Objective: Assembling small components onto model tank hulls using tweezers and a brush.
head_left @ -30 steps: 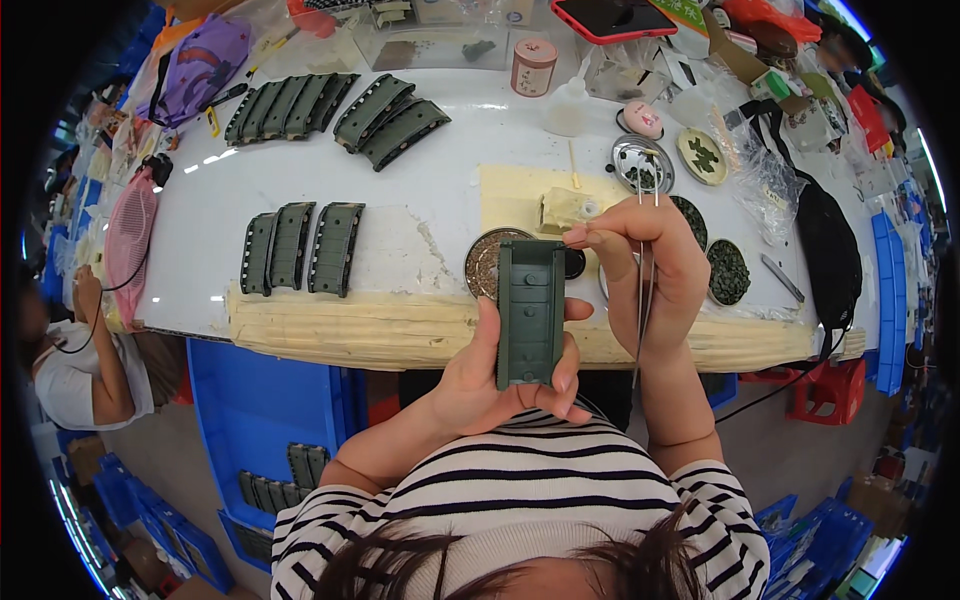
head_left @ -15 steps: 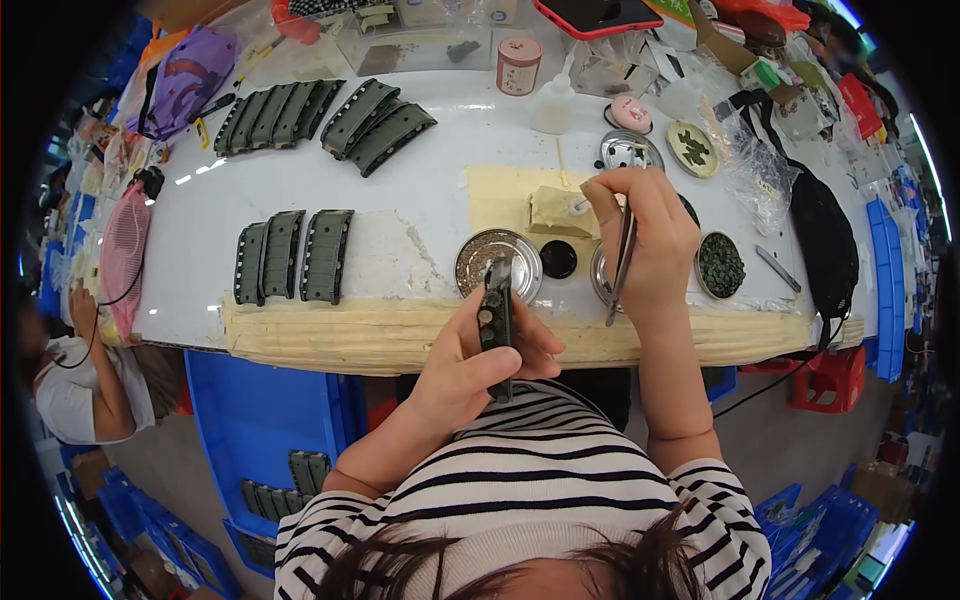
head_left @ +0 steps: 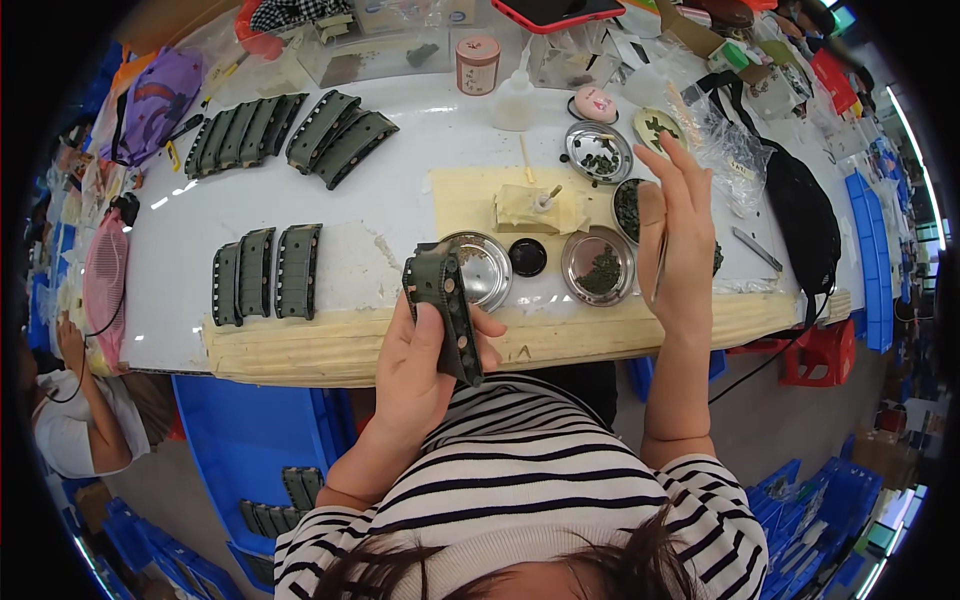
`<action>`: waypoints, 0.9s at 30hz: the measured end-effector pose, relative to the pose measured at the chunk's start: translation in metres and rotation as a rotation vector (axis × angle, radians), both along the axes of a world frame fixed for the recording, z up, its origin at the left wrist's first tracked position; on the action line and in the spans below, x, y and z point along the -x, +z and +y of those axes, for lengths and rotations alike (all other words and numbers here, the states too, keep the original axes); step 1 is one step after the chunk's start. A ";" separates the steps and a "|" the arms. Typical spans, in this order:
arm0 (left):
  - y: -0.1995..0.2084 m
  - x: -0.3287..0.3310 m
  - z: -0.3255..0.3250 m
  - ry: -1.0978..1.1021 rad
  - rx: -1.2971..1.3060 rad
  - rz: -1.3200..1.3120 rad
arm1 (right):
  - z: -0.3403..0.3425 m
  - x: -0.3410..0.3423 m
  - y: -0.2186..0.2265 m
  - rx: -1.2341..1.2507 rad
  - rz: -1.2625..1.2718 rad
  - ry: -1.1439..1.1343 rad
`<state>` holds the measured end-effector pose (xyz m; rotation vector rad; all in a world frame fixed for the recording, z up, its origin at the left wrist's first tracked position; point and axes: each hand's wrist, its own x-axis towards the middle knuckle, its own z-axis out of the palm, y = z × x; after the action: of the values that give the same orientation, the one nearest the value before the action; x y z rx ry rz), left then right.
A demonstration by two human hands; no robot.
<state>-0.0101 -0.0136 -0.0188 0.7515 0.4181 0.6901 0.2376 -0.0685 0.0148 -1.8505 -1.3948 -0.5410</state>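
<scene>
My left hand (head_left: 405,375) is closed round a dark green, ribbed model tank-track piece (head_left: 432,290), held tilted above the table's front edge with round discs showing along its side. My right hand (head_left: 688,245) is raised over the right part of the table, its fingers stretched upward. Metal tweezers (head_left: 659,268) lie against its palm under the thumb, largely hidden. Beside that hand is a metal dish (head_left: 572,281) holding small green parts. A second dish (head_left: 497,272) is partly behind the track piece. Between them sits a round black lid-like disc (head_left: 528,257).
Similar green track pieces stand at the left (head_left: 257,275) and far left (head_left: 243,135). A wrapped yellow block (head_left: 537,210) lies on yellow paper. Farther back are a squeeze bottle (head_left: 514,103) and a pink tin (head_left: 478,66). A black bag (head_left: 805,225) lies at the right.
My left hand has turned the track piece so its broad ribbed face shows more. My right hand has left the yellow block, moving right, and its fingers have straightened. The whole view has shifted slightly.
</scene>
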 end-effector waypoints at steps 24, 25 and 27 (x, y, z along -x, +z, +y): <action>0.010 -0.007 -0.006 -0.081 0.068 0.096 | -0.014 -0.032 -0.020 0.361 0.289 0.003; 0.009 -0.006 -0.006 -0.084 0.068 0.092 | -0.013 -0.033 -0.021 0.365 0.279 0.024; 0.009 -0.005 -0.006 -0.088 0.067 0.082 | -0.013 -0.033 -0.022 0.385 0.268 0.019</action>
<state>-0.0050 -0.0195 -0.0099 0.7321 0.4778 0.5614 0.2703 -0.0811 -0.0076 -2.1145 -1.3999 -0.0056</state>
